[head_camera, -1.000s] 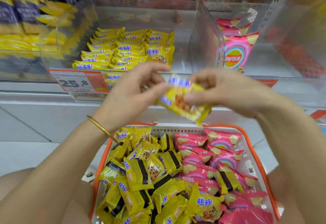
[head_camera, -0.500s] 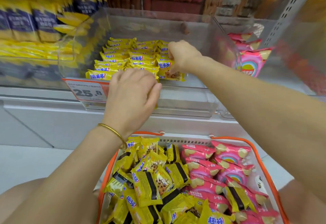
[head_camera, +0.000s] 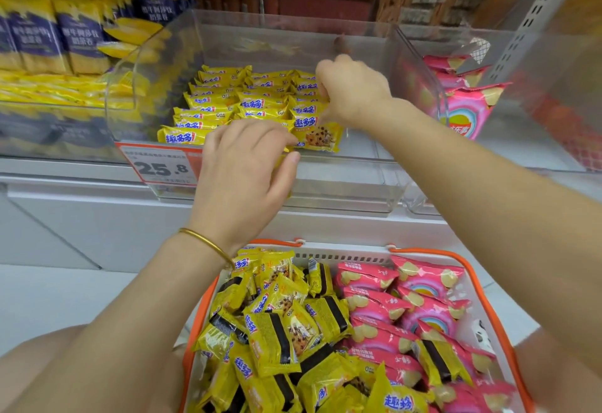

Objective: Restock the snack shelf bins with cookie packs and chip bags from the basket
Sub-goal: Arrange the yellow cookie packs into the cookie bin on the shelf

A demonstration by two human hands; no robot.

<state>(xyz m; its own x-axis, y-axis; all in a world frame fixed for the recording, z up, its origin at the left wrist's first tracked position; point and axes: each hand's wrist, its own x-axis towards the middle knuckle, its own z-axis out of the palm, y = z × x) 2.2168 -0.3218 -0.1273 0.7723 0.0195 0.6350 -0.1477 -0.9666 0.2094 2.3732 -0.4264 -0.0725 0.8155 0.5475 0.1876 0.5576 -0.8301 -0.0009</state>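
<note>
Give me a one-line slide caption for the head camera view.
Right hand pinches a yellow cookie pack in the clear shelf bin; left hand at its front, basket below.

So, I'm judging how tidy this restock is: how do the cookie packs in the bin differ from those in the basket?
Bin packs lie in neat overlapping rows, logos up; basket packs are heaped, tilted every way. Bin packs show their fronts; many basket packs show dark-striped backs. Both are the same yellow wrappers.
</note>
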